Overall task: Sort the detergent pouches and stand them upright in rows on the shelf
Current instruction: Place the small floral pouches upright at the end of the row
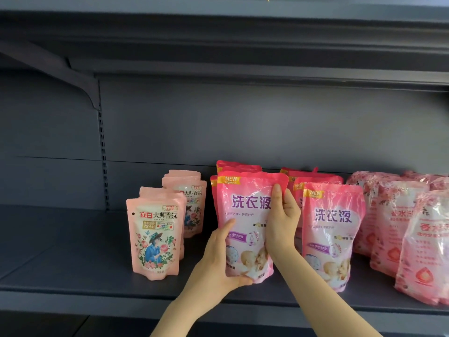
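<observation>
Detergent pouch, bright pink with purple lettering, is upright at lower centre of the frame, held at the front of a row of matching pink pouches on the shelf. Our left hand is at its lower left corner, the grip closed round it with the thumb on the printed face and the fingers curled under the base. Our right hand takes the right edge higher up, its grip pinching the pouch between the thumb in front and the fingers behind. We cannot tell whether the base touches the shelf, since the fingers cover it.

Just right of it a second pink row stands upright. To the left stand two rows of smaller peach pouches, and at the right edge of the frame there are rows of paler rose-printed pouches, somewhat crumpled. We judge the sorting mostly done: the kinds are grouped and standing. What seems left is to set this one down squarely, let go, and perhaps straighten the slouching ones at the right.
</observation>
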`<act>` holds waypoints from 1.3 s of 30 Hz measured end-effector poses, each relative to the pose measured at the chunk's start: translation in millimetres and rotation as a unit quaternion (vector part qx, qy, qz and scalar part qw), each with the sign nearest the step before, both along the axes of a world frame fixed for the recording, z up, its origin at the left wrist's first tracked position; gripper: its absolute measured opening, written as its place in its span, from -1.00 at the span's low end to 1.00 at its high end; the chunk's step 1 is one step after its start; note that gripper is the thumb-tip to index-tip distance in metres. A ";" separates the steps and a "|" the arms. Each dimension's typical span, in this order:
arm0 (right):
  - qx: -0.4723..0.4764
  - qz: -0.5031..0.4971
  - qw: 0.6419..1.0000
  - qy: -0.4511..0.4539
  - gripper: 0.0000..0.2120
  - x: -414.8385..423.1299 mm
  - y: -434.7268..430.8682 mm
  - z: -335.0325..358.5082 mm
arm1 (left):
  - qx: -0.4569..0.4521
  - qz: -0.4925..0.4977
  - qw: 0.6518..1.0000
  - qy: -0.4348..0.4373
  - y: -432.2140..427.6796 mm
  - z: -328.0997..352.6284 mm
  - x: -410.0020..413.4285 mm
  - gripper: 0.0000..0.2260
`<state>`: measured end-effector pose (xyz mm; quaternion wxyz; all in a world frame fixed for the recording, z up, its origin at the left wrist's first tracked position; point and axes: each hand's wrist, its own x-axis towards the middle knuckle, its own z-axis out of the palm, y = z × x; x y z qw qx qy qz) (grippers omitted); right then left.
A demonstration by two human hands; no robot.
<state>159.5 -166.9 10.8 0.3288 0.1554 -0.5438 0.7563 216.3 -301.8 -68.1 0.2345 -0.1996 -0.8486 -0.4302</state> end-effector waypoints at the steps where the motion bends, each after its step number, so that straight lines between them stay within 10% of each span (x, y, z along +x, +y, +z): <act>1: 0.002 0.004 1.000 -0.005 -0.62 0.1 0.5 -2.2 | -0.002 -0.001 1.000 -0.002 -1.0 -1.7 0.0 0.05; 18: 0.181 0.039 0.983 -0.017 -0.81 31.1 32.0 -38.1 | -0.010 -0.046 0.997 -0.053 -9.9 -17.8 15.4 -0.08; 25: 0.362 0.073 0.929 0.010 -0.16 45.1 59.0 -92.4 | 0.044 -0.066 0.996 -0.052 -15.9 -16.9 17.1 -0.23; 39: 0.453 0.090 0.886 -0.047 -0.06 27.5 54.8 -86.1 | 0.034 -0.071 0.996 -0.038 -17.5 -7.6 -7.8 -0.19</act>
